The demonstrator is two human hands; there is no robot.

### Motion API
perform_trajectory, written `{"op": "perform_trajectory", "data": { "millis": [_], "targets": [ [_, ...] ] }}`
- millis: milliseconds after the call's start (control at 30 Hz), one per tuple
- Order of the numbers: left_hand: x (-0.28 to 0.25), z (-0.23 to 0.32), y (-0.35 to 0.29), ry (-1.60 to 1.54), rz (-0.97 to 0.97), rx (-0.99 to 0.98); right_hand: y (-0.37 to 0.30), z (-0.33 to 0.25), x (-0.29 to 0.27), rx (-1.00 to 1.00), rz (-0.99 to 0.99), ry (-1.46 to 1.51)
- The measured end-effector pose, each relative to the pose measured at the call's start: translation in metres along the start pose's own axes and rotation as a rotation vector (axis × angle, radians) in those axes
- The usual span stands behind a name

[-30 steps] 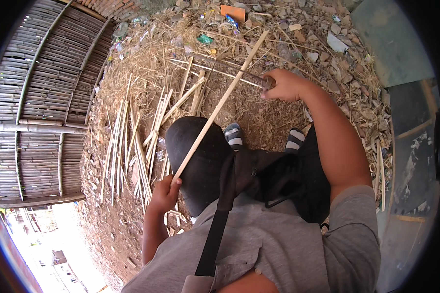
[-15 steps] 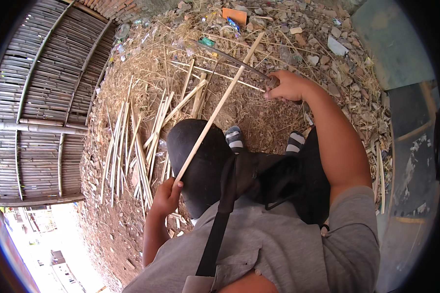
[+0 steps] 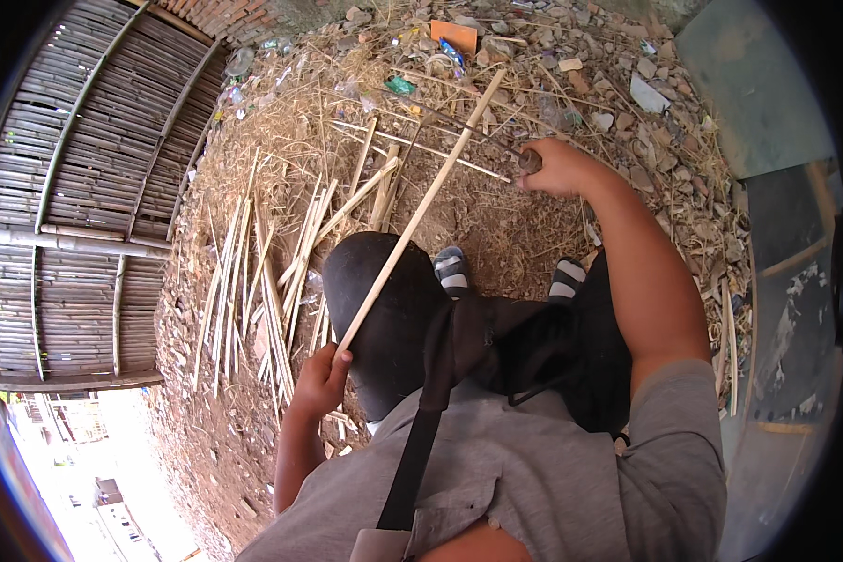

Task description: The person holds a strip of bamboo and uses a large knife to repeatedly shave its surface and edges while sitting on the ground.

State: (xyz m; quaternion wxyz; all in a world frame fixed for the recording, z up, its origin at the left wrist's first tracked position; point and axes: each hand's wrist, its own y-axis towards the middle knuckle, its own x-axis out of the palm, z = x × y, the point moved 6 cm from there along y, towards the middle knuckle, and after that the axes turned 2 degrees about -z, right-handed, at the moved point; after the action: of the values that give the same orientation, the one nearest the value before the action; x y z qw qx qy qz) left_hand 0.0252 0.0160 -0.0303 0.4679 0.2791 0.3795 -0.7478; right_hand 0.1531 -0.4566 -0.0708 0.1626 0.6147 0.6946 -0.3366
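Observation:
My left hand (image 3: 320, 382) is closed round the near end of a long, pale bamboo strip (image 3: 417, 223). The strip slants away over my left knee, its far end raised towards the rubble. My right hand (image 3: 564, 170) grips the dark round handle of a long-bladed knife (image 3: 531, 161) at arm's length. Its thin blade points left, seen nearly edge-on, and crosses the far part of the strip; whether the two touch I cannot tell. Beyond my left knee several split bamboo pieces (image 3: 382, 192) lie on the ground.
Many pale strips (image 3: 239, 262) lie in a loose pile at the left. A bamboo slat wall (image 3: 98, 122) stands far left, and grey-green panels (image 3: 754, 94) at the right. Stones, dry straw and litter cover the ground (image 3: 618, 103). My sandalled feet (image 3: 452, 272) are below.
My right hand has turned the knife slightly, so its blade looks thinner and its handle end shows more. The strip's far end has shifted slightly; my left hand keeps its hold.

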Motion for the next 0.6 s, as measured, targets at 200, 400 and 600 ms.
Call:
{"op": "perform_trajectory", "data": {
  "millis": [200,400,600],
  "targets": [
    [-0.002,0.005,-0.003,-0.015,-0.036,-0.034,-0.037,-0.071,0.040,-0.229,-0.225,-0.218],
    [0.003,-0.006,0.002,0.061,0.005,0.031,-0.016,-0.029,0.018,-0.155,-0.203,-0.143],
    [0.000,-0.001,-0.001,0.200,0.114,0.085,-0.017,-0.041,0.016,-0.117,-0.143,-0.121]
  ]
}}
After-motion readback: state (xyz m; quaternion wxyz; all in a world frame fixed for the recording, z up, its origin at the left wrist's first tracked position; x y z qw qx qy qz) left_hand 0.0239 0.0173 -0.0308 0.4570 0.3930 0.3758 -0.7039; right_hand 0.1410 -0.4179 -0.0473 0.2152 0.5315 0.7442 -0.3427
